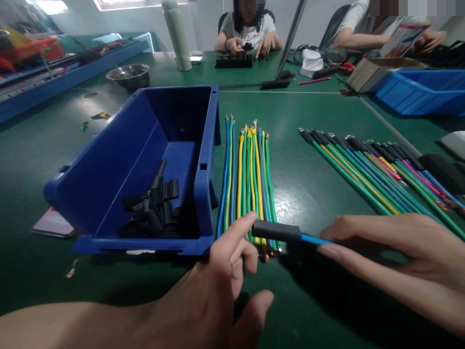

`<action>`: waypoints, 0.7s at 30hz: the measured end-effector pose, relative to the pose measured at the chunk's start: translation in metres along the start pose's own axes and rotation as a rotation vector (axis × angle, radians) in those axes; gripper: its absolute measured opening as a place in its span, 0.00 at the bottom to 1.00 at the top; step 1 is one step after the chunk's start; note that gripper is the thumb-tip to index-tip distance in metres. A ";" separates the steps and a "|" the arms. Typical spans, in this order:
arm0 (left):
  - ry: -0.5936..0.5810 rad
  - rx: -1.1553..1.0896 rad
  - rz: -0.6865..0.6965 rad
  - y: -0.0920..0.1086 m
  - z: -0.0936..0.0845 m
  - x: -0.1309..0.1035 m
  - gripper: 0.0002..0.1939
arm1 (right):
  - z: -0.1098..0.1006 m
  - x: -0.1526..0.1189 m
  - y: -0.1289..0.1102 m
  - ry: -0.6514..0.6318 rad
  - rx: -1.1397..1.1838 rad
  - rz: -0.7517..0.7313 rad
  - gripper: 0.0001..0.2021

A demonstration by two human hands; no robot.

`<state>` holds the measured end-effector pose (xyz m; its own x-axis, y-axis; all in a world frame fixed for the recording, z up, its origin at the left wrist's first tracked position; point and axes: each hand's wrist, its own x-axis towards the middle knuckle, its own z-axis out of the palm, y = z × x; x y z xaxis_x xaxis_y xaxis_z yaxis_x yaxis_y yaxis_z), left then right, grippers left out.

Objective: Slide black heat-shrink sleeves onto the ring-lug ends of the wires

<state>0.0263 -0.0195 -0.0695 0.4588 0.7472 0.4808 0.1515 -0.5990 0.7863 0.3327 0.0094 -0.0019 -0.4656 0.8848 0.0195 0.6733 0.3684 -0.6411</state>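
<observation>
At 4 o'clock a blue wire [310, 239] carries a black sleeve [276, 231]; at 9 o'clock a deep blue bin [119, 150] holds black tubes [154, 203]. On the dark green tabletop [301, 206], central cables [258, 179] show blue, yellow and green, while the 3 o'clock row [379, 174] adds pink, with black ends.

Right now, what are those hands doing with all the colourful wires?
The right hand pinches a blue wire with a black sleeve over its end; the left hand has its index finger by the sleeve's tip. More black sleeves lie in the blue bin. Beside it lie unsleeved wires; farther right are wires with black ends.
</observation>
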 end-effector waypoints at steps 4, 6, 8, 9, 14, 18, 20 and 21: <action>-0.034 -0.040 -0.088 0.004 -0.002 0.005 0.54 | 0.001 0.001 0.001 0.037 0.021 0.008 0.14; -0.043 -0.062 -0.149 0.007 -0.002 0.006 0.53 | 0.002 0.001 -0.001 0.063 0.011 0.003 0.14; -0.053 -0.101 -0.196 0.010 -0.003 0.006 0.54 | 0.003 0.002 -0.002 0.100 0.000 -0.004 0.14; -0.055 -0.119 -0.213 0.011 -0.003 0.006 0.54 | 0.003 0.002 -0.002 0.121 -0.007 -0.009 0.15; -0.117 -0.147 -0.277 0.015 -0.007 0.007 0.48 | 0.006 0.005 0.002 0.127 -0.021 -0.084 0.12; -0.149 -0.150 -0.266 0.015 -0.009 0.008 0.47 | 0.010 0.004 0.003 0.116 -0.059 -0.103 0.12; -0.172 -0.133 -0.259 0.015 -0.009 0.009 0.47 | 0.011 0.004 0.004 0.125 -0.075 -0.126 0.14; -0.185 -0.122 -0.265 0.016 -0.010 0.010 0.45 | 0.012 0.004 0.004 0.128 -0.081 -0.135 0.15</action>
<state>0.0250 -0.0183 -0.0485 0.5703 0.8006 0.1841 0.1860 -0.3442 0.9203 0.3268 0.0110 -0.0130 -0.4816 0.8529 0.2018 0.6560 0.5035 -0.5623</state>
